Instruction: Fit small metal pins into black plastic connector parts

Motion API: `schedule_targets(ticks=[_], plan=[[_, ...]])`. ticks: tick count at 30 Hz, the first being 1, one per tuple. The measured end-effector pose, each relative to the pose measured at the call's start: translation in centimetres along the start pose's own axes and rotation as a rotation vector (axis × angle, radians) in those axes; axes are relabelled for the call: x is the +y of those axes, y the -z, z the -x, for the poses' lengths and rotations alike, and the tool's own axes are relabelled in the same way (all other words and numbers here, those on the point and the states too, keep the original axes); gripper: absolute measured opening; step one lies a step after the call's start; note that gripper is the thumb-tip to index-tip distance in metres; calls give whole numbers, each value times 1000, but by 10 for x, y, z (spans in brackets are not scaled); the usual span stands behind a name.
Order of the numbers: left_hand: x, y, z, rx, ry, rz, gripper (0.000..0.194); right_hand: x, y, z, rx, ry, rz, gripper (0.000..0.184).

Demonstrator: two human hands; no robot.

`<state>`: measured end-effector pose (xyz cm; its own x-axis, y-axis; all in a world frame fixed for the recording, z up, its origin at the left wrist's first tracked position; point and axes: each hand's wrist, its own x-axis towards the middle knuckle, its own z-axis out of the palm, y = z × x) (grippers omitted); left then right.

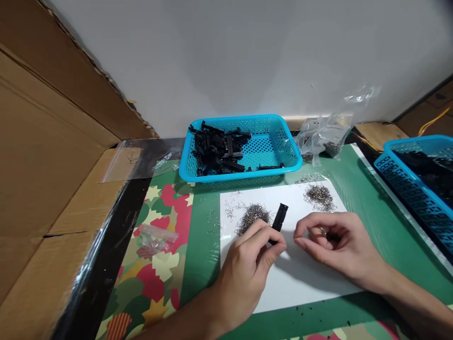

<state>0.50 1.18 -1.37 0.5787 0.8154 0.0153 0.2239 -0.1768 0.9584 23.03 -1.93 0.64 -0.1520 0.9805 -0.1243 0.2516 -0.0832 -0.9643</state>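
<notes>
My left hand (253, 267) pinches a narrow black plastic part (280, 218) between thumb and fingers, with its far end sticking up and its near end hidden. To its right, apart from the part, my right hand (338, 243) is closed, thumb and index fingertips together. A metallic glint and something dark show among its curled fingers, too small to name for sure. Both hands are over a white sheet (283, 288). One pile of small bent wire pieces (254, 217) lies just beyond my left hand, and another wire pile (319, 197) is at the sheet's far right.
Behind the sheet stands a blue basket (240, 178) with several black plastic parts (221, 146). A second blue basket (406, 177) is at the right. Clear bags (325, 139) rest by the wall, a small plastic bag (155, 240) lies left, and cardboard (53, 141) borders the left side.
</notes>
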Motion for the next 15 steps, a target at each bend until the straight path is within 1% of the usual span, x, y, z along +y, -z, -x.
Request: schedule_targets(ticks=[3,5,9,12,15], plan=[[0,0,0,3,-9,-6,22,-1,3,-1,-53,-18,20,20],[1,0,-1,24,9,14,21,-2,3,-1,-77,5,50,19],[2,0,-3,33,23,35,23,-2,-1,-2,-69,46,90,17],[2,0,-4,25,20,38,24,-1,-3,-1,-68,15,72,18],[1,0,-3,3,9,39,20,-2,-2,-1,-61,-22,27,18]])
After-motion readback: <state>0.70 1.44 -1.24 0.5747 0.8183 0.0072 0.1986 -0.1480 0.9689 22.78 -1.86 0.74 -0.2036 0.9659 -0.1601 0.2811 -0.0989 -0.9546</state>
